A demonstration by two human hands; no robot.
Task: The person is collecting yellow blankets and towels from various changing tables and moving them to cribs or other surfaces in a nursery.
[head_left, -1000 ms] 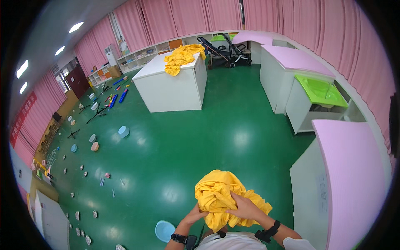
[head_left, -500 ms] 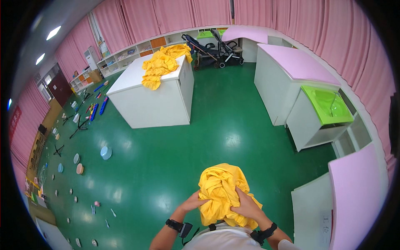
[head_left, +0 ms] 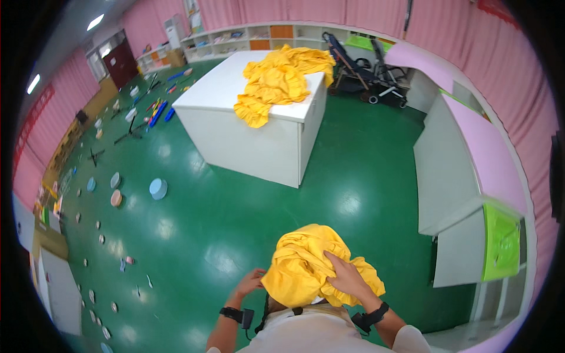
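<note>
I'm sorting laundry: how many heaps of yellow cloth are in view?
2. One yellow bundle is held against the chest by the left hand and right hand; one yellow pile lies on the white table.

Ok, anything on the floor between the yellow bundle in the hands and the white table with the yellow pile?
Nothing visible. Both hands, left and right, hold the bundle; the green floor up to the table is bare. The discs lie off left.
</note>
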